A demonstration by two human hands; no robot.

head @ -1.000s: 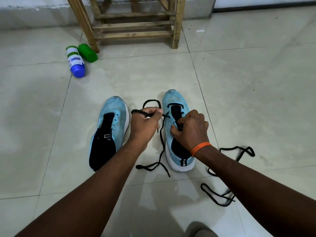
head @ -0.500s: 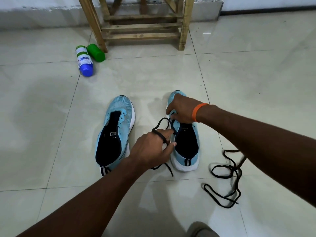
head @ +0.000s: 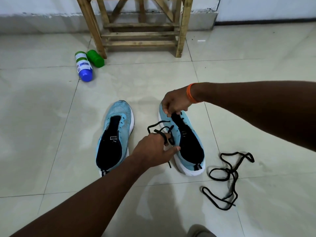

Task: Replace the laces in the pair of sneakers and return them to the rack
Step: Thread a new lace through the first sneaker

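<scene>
A blue-capped bottle lies beside a green bottle on tiles.

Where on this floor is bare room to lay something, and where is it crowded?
Bare: tiles left of the left sneaker, below the bottles; tiles between rack and sneaker toes. Crowded: between the sneakers, left hand with lace; loose lace beside the right sneaker.

The floor is being covered by large pale tiles, divided by thin dark grout lines, and soft light is being reflected off their glossy surface. A white wall is being met at its foot by a grey, scuffed base strip. A wooden rack with slatted shelves is being kept before that wall, on the tiles.
</scene>
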